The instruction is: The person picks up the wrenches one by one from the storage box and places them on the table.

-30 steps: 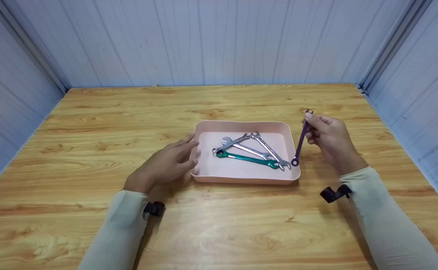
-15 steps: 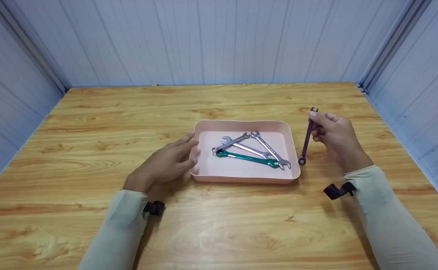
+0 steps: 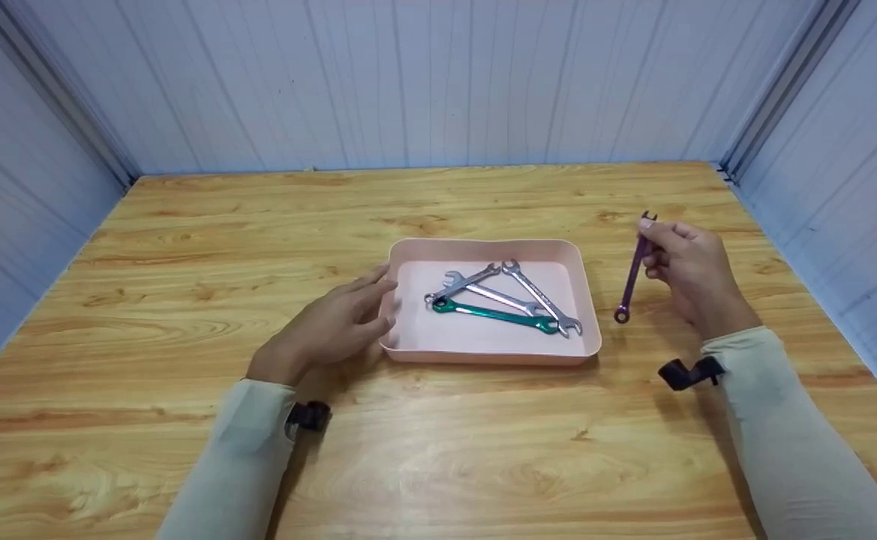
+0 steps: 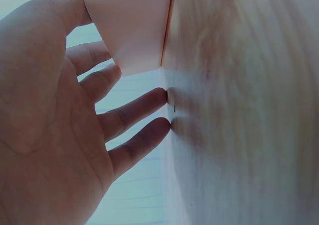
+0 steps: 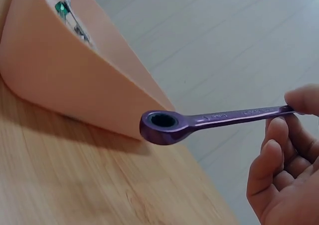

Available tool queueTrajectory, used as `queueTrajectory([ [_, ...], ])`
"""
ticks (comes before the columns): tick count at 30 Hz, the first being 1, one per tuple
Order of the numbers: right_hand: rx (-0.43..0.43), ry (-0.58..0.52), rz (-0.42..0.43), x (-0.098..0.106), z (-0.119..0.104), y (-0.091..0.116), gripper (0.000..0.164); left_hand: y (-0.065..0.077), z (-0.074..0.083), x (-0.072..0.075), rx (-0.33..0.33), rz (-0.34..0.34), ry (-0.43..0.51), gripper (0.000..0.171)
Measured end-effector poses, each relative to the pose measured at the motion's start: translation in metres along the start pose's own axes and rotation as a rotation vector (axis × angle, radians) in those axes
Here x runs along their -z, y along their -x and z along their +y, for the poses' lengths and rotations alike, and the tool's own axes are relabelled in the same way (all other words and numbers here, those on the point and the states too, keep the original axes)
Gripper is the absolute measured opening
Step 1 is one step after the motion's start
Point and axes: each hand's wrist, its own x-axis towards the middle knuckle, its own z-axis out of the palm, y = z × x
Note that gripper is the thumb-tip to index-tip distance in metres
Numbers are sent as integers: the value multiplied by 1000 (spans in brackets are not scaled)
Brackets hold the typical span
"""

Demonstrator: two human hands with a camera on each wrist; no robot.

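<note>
The right hand point(image 3: 693, 266) pinches a slim purple metal wrench point(image 3: 633, 279); a firm pinch should curb swinging. The left hand point(image 3: 333, 324), fingers loose, touches a pink rectangular plastic tray point(image 3: 491, 358).

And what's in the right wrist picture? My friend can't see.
A right hand pinches a purple wrench by one end, holding it beside a pink tray on a wooden table. Inside, green and silver wrenches partly show.

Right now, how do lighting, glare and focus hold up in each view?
Head: pale glare on the near part of the table, soft shadow beside the left hand. Left wrist: bluish haze, table grain blurred, wall washed out. Right wrist: purple wrench mostly clear, highlight along its shank; green wrench inside the tray looks softer.
</note>
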Motion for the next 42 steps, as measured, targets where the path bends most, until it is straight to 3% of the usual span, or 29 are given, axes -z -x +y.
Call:
queueTrajectory([
  [11,-70,82,106,17,7,-9,31,0,0,0,-15,8,-12,59],
  [21,-54,343,94,33,9,-11,44,0,0,0,-16,4,-23,60],
  [35,-67,424,112,39,10,-11,47,0,1,0,-14,0,-9,61],
  [42,-114,343,138,47,12,-14,44,0,1,0,-18,9,-28,60],
])
